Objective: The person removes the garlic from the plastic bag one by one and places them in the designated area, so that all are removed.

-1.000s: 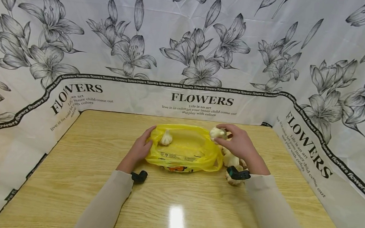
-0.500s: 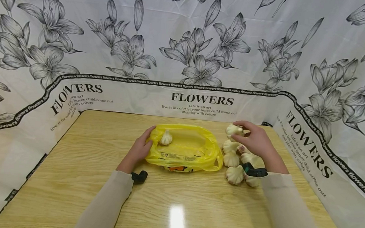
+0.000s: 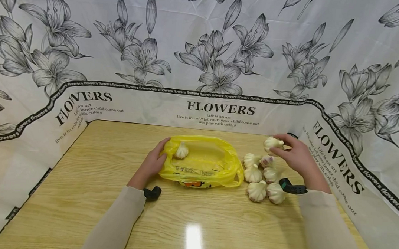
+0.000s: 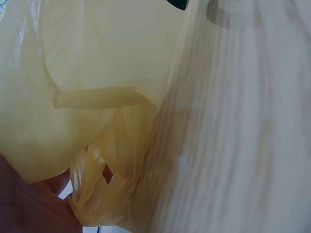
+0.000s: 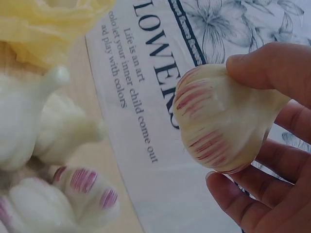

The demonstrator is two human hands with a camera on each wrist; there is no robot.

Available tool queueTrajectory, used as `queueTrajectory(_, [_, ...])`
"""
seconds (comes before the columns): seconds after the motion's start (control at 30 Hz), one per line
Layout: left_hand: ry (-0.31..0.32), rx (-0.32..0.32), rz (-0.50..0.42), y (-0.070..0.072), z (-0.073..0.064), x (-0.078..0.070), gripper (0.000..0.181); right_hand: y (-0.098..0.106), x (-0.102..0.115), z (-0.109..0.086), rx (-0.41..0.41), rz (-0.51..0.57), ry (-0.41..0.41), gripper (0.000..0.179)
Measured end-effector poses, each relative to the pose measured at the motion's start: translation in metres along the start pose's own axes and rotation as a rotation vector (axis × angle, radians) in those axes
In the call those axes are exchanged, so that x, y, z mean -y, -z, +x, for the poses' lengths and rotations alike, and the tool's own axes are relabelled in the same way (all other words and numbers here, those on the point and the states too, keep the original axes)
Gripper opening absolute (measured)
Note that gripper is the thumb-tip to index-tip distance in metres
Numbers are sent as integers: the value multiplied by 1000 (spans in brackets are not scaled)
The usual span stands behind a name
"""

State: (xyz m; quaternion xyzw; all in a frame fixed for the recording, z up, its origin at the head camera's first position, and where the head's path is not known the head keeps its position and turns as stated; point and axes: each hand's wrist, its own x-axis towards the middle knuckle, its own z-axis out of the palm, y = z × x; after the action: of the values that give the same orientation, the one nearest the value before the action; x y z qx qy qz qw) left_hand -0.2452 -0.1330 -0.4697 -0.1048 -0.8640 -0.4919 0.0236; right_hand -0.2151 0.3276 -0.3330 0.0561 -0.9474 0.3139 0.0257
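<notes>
My left hand [image 3: 153, 161] grips the left side of a yellow plastic bag [image 3: 230, 176], whose mouth gapes upward. The left wrist view shows the bag's thin yellow plastic [image 4: 107, 53] between thumb and fingers at lower left. One garlic bulb [image 3: 182, 151] lies inside the bag at its left end. Off to the right, my right hand [image 3: 296, 155] pinches another garlic bulb [image 3: 273, 144] above the far right of the table. Reddish streaks mark that held bulb [image 5: 218, 121] in the right wrist view, with thumb and fingertips around it.
Several garlic bulbs [image 3: 252, 174] sit in a close group on the wooden table [image 3: 168, 219], between the bag and my right wrist. White flower-printed cloth [image 3: 220, 114] rises behind the table and along both sides. Dark devices [image 3: 293, 187] are strapped at the wrists.
My right hand has carried its garlic bulb rightward, from beside the bag's right rim to beyond the group of bulbs, uncovering them. The left hand and the bag have stayed in place.
</notes>
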Motion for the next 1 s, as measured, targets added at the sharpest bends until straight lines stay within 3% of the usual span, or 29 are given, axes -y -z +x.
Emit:
queueTrajectory(0.37, [12, 2, -14, 0, -1, -2, 56, 2, -39, 0, -39, 42, -77, 72])
queueTrajectory(1.0, [17, -1, -17, -1, -2, -2, 56, -1, -76, -4, -94, 76, -160, 74])
